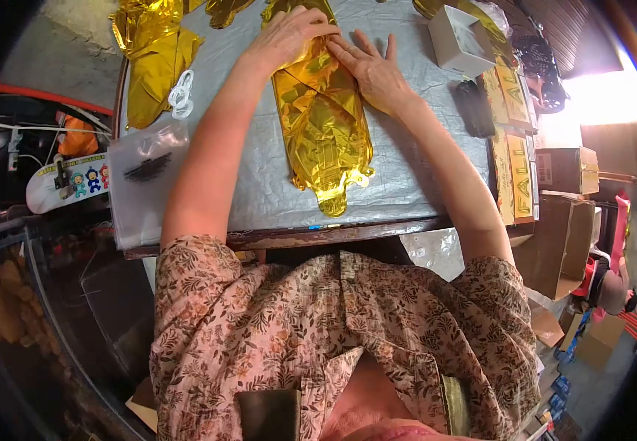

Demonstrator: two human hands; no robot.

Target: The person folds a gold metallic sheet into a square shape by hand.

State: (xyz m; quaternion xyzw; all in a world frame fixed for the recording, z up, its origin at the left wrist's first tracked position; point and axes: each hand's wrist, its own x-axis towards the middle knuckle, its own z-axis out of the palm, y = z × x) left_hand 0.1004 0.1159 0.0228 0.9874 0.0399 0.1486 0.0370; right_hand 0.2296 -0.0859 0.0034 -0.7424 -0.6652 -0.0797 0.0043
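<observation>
A gold foil balloon (322,125), flattened and creased, lies lengthwise on the grey-covered table (252,176), its narrow tab towards me. At its far part, my left hand (292,37) rests on the foil with its fingers bent and closed over it; the fingertips are partly hidden. Along the balloon's right edge lies my right hand (377,77), fingers spread, the index finger reaching the foil close to my left hand. More gold foil (158,62) lies at the far left of the table, with a coil of white ribbon (181,95) beside it.
A clear plastic bag (142,184) overhangs the table's left corner. On the right stand an open white box (462,42), a dark object (474,108) and yellow lettered boxes (513,173). Cardboard boxes (553,242) are beyond that edge; a skateboard (68,182) is at left.
</observation>
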